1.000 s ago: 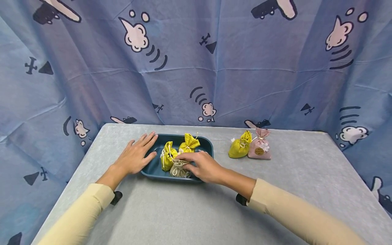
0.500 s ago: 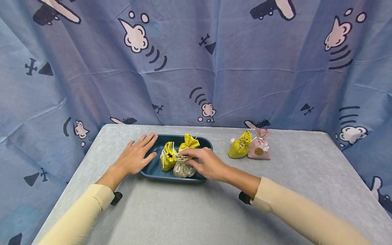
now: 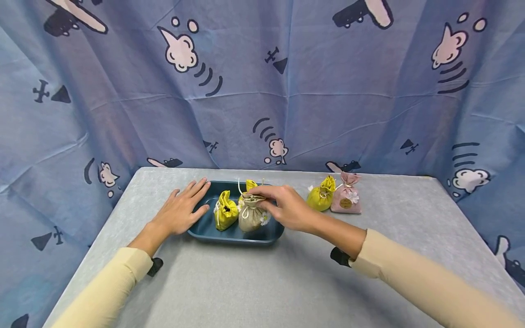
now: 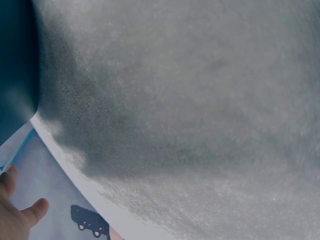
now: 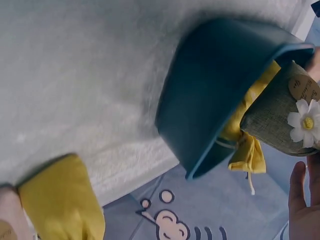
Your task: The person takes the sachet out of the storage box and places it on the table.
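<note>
Near table (image 3: 262, 282) lies open — 2 pouches (image 3: 334, 196) crowd the tray's (image 3: 229, 236) right.

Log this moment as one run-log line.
right hand: pinches neck of grey-green pouch, raised over blue tray | left hand: flat on tray's left rim | outside tray: yellow pouch, pink pouch

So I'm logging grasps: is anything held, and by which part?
The right hand pinches the grey-green pouch at its tied neck; the left hand holds nothing.
</note>
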`<state>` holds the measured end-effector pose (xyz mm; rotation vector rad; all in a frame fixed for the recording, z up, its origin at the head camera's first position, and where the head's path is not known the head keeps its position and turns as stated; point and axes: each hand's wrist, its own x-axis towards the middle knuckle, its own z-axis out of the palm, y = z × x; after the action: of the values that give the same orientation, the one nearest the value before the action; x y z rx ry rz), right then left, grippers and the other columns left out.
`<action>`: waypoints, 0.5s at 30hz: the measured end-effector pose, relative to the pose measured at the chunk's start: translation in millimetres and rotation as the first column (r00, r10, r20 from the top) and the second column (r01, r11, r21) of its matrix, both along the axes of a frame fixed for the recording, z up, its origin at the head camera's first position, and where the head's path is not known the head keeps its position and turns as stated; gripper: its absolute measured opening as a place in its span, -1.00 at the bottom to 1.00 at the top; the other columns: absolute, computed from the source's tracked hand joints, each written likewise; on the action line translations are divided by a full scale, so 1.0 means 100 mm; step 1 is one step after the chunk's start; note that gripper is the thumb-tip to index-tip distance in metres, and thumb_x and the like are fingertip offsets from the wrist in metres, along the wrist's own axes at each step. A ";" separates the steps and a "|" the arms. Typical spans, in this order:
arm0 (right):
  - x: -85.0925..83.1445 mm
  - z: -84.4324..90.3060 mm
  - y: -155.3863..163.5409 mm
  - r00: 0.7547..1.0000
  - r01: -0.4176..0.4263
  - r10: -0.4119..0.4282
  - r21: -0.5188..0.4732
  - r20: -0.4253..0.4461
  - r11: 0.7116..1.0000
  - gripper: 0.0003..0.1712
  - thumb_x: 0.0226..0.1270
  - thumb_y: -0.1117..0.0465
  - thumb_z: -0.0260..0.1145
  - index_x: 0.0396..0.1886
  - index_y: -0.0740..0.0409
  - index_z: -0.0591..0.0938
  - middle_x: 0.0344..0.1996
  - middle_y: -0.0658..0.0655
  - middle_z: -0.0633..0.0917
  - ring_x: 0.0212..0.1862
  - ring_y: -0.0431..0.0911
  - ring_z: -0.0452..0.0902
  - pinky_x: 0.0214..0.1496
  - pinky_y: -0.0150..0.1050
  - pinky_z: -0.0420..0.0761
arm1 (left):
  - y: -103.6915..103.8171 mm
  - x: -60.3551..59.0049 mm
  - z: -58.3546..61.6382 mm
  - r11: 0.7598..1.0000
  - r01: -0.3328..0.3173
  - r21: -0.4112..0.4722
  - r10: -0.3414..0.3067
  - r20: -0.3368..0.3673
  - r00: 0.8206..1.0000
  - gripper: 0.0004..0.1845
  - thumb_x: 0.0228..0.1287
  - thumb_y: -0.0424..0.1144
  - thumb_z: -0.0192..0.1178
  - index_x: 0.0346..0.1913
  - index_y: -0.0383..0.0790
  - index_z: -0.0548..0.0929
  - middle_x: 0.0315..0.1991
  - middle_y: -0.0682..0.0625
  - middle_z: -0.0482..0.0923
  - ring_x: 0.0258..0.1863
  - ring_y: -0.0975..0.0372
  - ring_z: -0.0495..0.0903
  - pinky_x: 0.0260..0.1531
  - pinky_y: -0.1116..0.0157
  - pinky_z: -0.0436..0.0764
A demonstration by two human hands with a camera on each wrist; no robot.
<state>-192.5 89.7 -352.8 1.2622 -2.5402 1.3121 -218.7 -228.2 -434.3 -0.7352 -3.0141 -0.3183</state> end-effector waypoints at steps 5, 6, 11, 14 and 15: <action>-0.02 0.10 0.09 1.000 0.010 -0.010 -0.011 0.002 1.000 -0.65 0.31 0.45 0.33 0.09 0.23 0.69 -0.02 0.12 0.75 -0.02 -0.13 0.70 0.01 -0.28 0.64 | 0.00 0.00 -0.01 1.000 -0.002 0.002 0.002 -0.001 1.000 -0.28 0.53 0.07 -0.03 0.60 -0.11 0.06 0.60 -0.06 -0.04 0.53 -0.10 0.03 0.31 -0.33 0.09; -0.02 0.12 0.11 1.000 0.014 -0.014 -0.010 0.000 1.000 -0.64 0.31 0.46 0.33 0.10 0.24 0.68 -0.02 0.13 0.75 -0.03 -0.11 0.70 0.01 -0.28 0.64 | 0.00 0.00 -0.01 1.000 -0.002 0.003 0.002 -0.001 1.000 -0.28 0.53 0.06 -0.03 0.60 -0.11 0.06 0.60 -0.07 -0.03 0.53 -0.10 0.03 0.31 -0.34 0.09; -0.05 0.20 0.25 0.999 0.042 -0.042 0.004 -0.026 0.999 -0.62 0.29 0.50 0.33 0.10 0.27 0.67 -0.01 0.17 0.74 -0.01 -0.05 0.70 0.04 -0.25 0.64 | 0.00 0.00 0.00 1.000 -0.004 0.008 0.004 -0.003 1.000 -0.28 0.53 0.06 -0.03 0.60 -0.11 0.07 0.59 -0.06 -0.03 0.53 -0.11 0.04 0.31 -0.33 0.09; -0.08 0.23 0.34 0.997 0.064 -0.063 0.013 -0.033 0.998 -0.63 0.29 0.51 0.31 0.09 0.26 0.68 -0.02 0.15 0.75 0.01 -0.04 0.70 0.05 -0.24 0.64 | 0.00 0.00 -0.01 1.000 -0.005 0.009 0.005 -0.007 1.000 -0.29 0.53 0.06 -0.03 0.60 -0.11 0.07 0.59 -0.06 -0.02 0.53 -0.11 0.04 0.31 -0.33 0.09; -0.09 0.25 0.37 0.997 0.071 -0.070 0.014 -0.031 0.997 -0.63 0.30 0.52 0.31 0.09 0.26 0.68 -0.03 0.15 0.75 0.02 -0.04 0.70 0.05 -0.23 0.64 | -0.01 0.00 -0.01 1.000 -0.006 0.009 0.006 -0.008 1.000 -0.29 0.53 0.06 -0.03 0.60 -0.11 0.07 0.59 -0.06 -0.02 0.53 -0.11 0.04 0.31 -0.33 0.09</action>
<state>-201.0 127.1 -327.9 1.1739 -2.5534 1.2526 -218.9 -228.7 -435.5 -0.7244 -3.0049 -0.3280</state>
